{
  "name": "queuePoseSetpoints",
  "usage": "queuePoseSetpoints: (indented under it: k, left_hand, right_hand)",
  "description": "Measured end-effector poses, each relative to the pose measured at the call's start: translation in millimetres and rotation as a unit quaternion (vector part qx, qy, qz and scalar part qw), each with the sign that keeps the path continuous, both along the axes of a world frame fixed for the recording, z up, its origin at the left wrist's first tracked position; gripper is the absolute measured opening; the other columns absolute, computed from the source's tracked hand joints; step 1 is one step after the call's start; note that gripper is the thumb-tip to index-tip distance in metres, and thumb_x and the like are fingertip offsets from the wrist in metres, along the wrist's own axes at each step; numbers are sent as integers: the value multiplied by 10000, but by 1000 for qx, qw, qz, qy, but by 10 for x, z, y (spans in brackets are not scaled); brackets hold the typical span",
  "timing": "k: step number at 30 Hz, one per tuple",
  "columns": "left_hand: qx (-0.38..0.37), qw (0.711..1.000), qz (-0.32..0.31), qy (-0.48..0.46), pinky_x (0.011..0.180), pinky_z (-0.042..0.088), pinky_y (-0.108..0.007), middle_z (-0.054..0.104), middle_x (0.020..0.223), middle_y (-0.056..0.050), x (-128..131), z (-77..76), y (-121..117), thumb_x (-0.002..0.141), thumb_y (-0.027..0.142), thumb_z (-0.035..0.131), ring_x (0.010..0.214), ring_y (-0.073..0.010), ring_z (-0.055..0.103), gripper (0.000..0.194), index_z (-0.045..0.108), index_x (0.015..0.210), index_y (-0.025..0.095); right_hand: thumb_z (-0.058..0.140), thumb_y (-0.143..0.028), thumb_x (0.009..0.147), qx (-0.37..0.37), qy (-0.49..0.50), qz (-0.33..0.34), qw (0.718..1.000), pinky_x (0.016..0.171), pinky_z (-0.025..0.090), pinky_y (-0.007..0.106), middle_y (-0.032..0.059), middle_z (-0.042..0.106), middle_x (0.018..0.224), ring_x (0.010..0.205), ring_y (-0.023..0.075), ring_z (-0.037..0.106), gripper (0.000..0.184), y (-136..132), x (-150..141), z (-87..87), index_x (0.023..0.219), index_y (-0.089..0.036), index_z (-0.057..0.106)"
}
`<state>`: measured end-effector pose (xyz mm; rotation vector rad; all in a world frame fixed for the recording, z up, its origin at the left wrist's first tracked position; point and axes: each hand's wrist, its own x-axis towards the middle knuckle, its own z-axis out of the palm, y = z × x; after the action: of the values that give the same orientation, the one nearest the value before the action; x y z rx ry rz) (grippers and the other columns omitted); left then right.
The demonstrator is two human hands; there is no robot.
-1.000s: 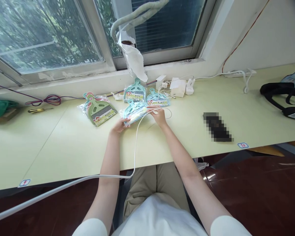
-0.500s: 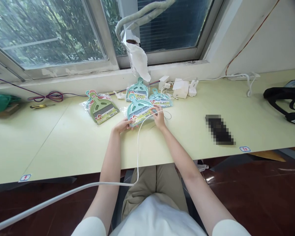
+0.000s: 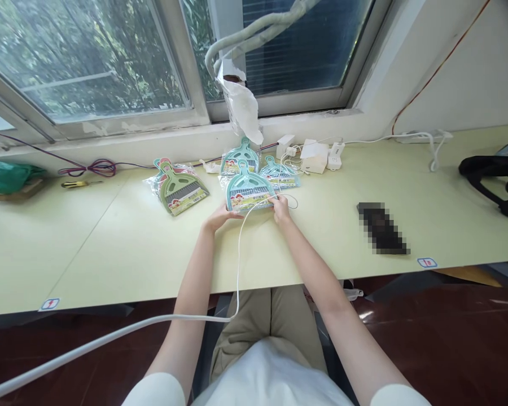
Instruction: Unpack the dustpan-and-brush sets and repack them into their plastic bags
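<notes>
Between my two hands is a light-blue dustpan and brush set (image 3: 249,185) in clear plastic wrap, with a yellow label along its lower part. My left hand (image 3: 220,217) grips its lower left corner, and my right hand (image 3: 281,207) pinches its lower right edge. Right behind it lie another blue dustpan set (image 3: 240,155) and, to the right, a smaller-looking blue dustpan set (image 3: 281,172). To the left, a green dustpan set (image 3: 180,189) overlaps a pink one that is mostly hidden. A thin white cable (image 3: 239,265) passes in front of the held set.
White adapters and a power strip (image 3: 334,156) with tangled cords stand at the back. A pixelated dark object (image 3: 383,228) lies to the right, near a black strap (image 3: 482,177). At the left are a screwdriver (image 3: 76,184), coiled wires (image 3: 97,167) and a green bag (image 3: 11,177).
The held blue dustpan set has turned from slanted to nearly level, its label now facing me more squarely. My right hand has come down along its right edge. The view has shifted slightly.
</notes>
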<state>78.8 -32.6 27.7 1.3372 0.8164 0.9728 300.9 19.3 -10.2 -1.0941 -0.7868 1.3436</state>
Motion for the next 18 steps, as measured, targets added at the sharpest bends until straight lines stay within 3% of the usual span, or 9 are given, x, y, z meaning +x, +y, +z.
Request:
queuePoseSetpoints:
  k: [3, 5, 10, 14, 18]
  left_hand:
    - [27, 999, 13, 24, 893, 535, -407, 583, 1285, -150, 53, 39, -36, 567, 289, 839, 1227, -339, 520, 986, 381, 1437, 218]
    - [31, 997, 56, 38, 874, 539, -369, 576, 1294, -136, 112, 39, -41, 595, 270, 826, 1184, -304, 556, 970, 364, 1447, 230]
    - [-18, 971, 237, 24, 636, 546, -258, 622, 1207, -110, 245, -96, 73, 737, 362, 720, 957, -214, 643, 648, 491, 1320, 196]
    - [-62, 953, 295, 39, 521, 489, -244, 690, 955, -105, 259, -182, 166, 725, 334, 693, 672, -169, 655, 380, 617, 1024, 112]
    - [-26, 947, 310, 82, 507, 448, -234, 696, 824, -68, 221, -161, 93, 704, 345, 685, 595, -163, 646, 377, 616, 1007, 130]
  right_hand:
    - [638, -339, 576, -14, -15, -32, 999, 583, 466, 228, 11, 650, 850, 763, 153, 578, 388, -4, -23, -16, 930, -178, 640]
    - [636, -350, 577, -16, -28, -44, 999, 589, 476, 234, 20, 655, 874, 783, 158, 583, 429, -5, -22, -17, 969, -174, 638]
    - [646, -367, 591, 26, -49, -32, 998, 604, 488, 247, 43, 669, 968, 834, 174, 608, 529, -27, -7, 6, 1082, -172, 621]
    - [664, -377, 598, 55, -62, -25, 996, 618, 504, 264, 47, 687, 924, 832, 189, 622, 542, -21, -1, -8, 1097, -170, 620]
    - [675, -385, 608, 76, -91, -11, 993, 608, 511, 281, 59, 701, 914, 785, 191, 631, 529, 3, -6, -25, 1086, -166, 625]
